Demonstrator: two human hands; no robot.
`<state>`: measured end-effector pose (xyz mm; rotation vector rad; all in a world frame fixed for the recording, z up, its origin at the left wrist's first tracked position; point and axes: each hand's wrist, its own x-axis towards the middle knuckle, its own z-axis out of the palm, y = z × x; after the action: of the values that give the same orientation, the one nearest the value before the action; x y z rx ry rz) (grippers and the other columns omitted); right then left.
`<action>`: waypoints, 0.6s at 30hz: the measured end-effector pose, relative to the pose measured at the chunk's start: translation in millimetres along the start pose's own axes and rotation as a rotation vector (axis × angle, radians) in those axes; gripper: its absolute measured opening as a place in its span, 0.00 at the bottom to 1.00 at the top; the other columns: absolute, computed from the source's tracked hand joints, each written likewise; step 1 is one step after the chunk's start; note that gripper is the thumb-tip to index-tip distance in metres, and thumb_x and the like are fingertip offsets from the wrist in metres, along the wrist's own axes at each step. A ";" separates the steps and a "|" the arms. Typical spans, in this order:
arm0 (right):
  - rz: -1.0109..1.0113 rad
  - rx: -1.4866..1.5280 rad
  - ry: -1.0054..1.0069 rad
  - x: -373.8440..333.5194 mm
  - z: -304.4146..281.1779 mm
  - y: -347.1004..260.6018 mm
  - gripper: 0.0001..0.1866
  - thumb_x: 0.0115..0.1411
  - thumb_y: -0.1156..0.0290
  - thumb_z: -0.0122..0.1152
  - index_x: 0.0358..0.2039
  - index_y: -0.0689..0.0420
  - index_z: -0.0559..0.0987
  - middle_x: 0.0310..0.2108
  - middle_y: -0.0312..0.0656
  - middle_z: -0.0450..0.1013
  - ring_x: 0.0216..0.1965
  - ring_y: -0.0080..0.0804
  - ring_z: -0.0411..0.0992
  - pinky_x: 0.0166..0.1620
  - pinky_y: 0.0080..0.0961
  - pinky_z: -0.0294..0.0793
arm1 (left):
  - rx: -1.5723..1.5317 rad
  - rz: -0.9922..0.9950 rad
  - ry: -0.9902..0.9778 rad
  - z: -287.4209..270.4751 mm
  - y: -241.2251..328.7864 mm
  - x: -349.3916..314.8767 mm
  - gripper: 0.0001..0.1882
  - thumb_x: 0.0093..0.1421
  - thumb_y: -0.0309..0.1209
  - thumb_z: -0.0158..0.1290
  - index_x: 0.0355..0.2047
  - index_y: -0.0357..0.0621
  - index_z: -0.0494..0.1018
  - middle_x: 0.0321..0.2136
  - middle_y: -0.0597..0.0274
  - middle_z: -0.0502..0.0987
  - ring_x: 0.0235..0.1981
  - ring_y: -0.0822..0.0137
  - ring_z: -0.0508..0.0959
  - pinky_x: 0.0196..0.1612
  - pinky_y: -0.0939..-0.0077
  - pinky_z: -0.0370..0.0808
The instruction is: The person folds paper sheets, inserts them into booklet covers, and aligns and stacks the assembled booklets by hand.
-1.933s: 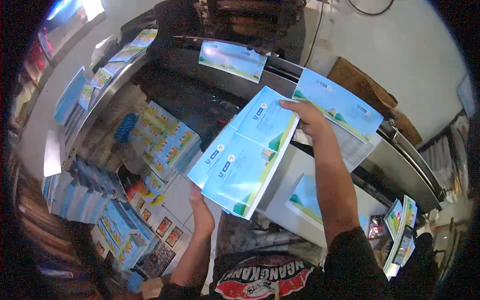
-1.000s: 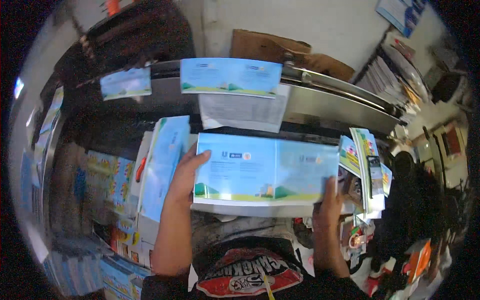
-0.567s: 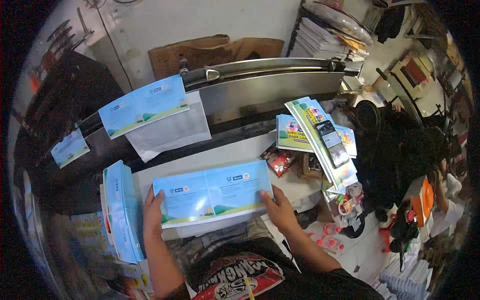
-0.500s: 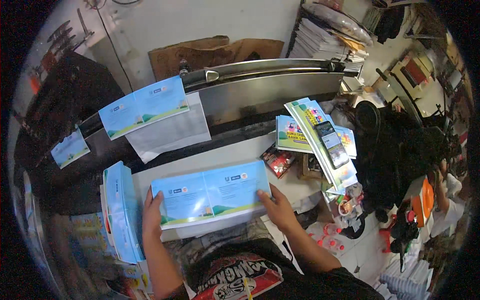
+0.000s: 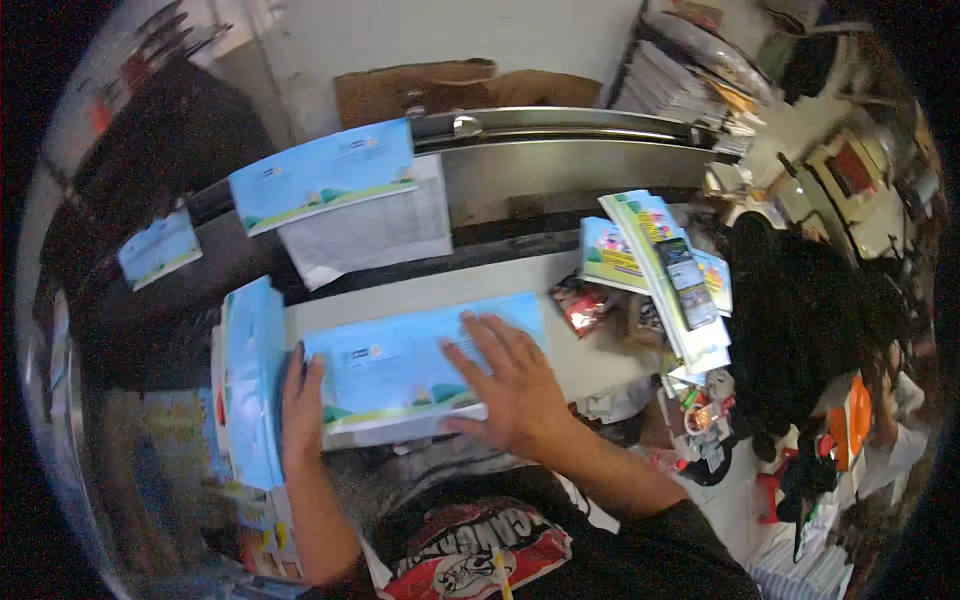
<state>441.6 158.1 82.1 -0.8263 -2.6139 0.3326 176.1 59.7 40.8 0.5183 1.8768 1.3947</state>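
Blue printed cover sheets (image 5: 400,375) with green hills along the lower edge lie in front of me over the white table. My right hand (image 5: 515,390) rests flat across their right half, fingers spread. At the left edge is my left hand (image 5: 303,415), its thumb at the sheet's edge and its other fingers partly hidden. Close beside it, a stack of similar blue sheets (image 5: 252,380) stands on the left. White paper shows below the front edge of the cover sheets.
A metal machine bar (image 5: 570,165) runs behind the table (image 5: 490,285), with a blue sheet (image 5: 325,175) and white paper (image 5: 375,235) against it. On the right, a phone (image 5: 685,282) lies on colourful booklets (image 5: 645,290), near a red packet (image 5: 582,305).
My right hand has left the right edge and moved inward, now lying open on the sheets. My left hand stays at the left edge. The whole view has shifted slightly.
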 end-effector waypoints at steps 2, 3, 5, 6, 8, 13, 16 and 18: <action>-0.095 -0.085 -0.012 1.7 13.2 -10.8 0.37 0.50 0.55 0.67 0.59 0.53 0.66 0.62 0.52 0.57 0.62 0.50 0.55 0.61 0.49 0.57 | 0.082 0.321 0.096 3.5 3.2 -21.8 0.31 0.65 0.38 0.48 0.63 0.34 0.55 0.61 0.47 0.62 0.61 0.56 0.62 0.63 0.65 0.55; -0.138 -0.183 -0.121 -3.1 25.6 -5.5 0.35 0.50 0.56 0.66 0.57 0.54 0.67 0.61 0.51 0.58 0.61 0.50 0.56 0.60 0.48 0.59 | 0.133 0.480 0.155 5.3 3.8 -33.0 0.31 0.65 0.39 0.48 0.62 0.33 0.56 0.60 0.46 0.62 0.60 0.55 0.63 0.63 0.62 0.55; -0.160 -0.142 -0.257 -5.8 25.4 -1.4 0.27 0.52 0.62 0.62 0.53 0.55 0.70 0.58 0.47 0.63 0.59 0.48 0.60 0.54 0.46 0.67 | 0.236 0.793 0.261 14.4 3.9 -48.3 0.33 0.64 0.42 0.49 0.61 0.31 0.57 0.59 0.45 0.63 0.59 0.52 0.64 0.63 0.58 0.56; -0.189 -0.133 -0.259 -2.0 19.8 1.1 0.27 0.52 0.62 0.62 0.53 0.55 0.70 0.58 0.47 0.63 0.59 0.48 0.60 0.54 0.46 0.67 | 0.294 0.947 0.304 17.0 -9.9 -60.9 0.35 0.61 0.46 0.50 0.61 0.35 0.59 0.58 0.46 0.64 0.59 0.52 0.64 0.62 0.55 0.55; -0.196 0.123 -0.438 9.3 11.1 4.6 0.24 0.51 0.70 0.59 0.51 0.55 0.71 0.53 0.49 0.67 0.57 0.47 0.64 0.50 0.42 0.73 | 0.491 1.232 0.164 15.7 -34.4 -93.3 0.38 0.57 0.53 0.51 0.61 0.42 0.61 0.58 0.48 0.63 0.59 0.52 0.62 0.62 0.50 0.54; -0.305 -0.252 -0.433 114.4 -37.3 4.4 0.13 0.56 0.68 0.50 0.41 0.54 0.76 0.27 0.47 0.77 0.28 0.50 0.77 0.32 0.46 0.77 | 0.999 1.068 -0.156 57.9 -42.0 -92.8 0.32 0.55 0.53 0.53 0.55 0.49 0.68 0.55 0.49 0.66 0.58 0.48 0.62 0.59 0.40 0.52; -0.212 -0.107 -0.462 166.3 -42.7 35.2 0.14 0.58 0.66 0.54 0.43 0.58 0.77 0.37 0.53 0.76 0.40 0.53 0.74 0.47 0.44 0.71 | 1.048 1.018 -0.147 80.0 -46.0 -77.4 0.34 0.50 0.53 0.58 0.54 0.50 0.69 0.55 0.52 0.66 0.58 0.50 0.62 0.59 0.39 0.51; -0.226 -0.059 -0.481 179.3 -38.9 50.1 0.16 0.58 0.66 0.55 0.44 0.59 0.77 0.39 0.53 0.76 0.44 0.52 0.73 0.50 0.43 0.70 | 1.056 1.006 -0.122 83.0 -48.3 -75.8 0.34 0.50 0.53 0.58 0.54 0.50 0.69 0.55 0.52 0.66 0.59 0.50 0.61 0.60 0.39 0.51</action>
<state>347.6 308.3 151.1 -0.5042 -3.1397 0.4361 292.8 45.0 7.1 2.2201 2.2211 0.6678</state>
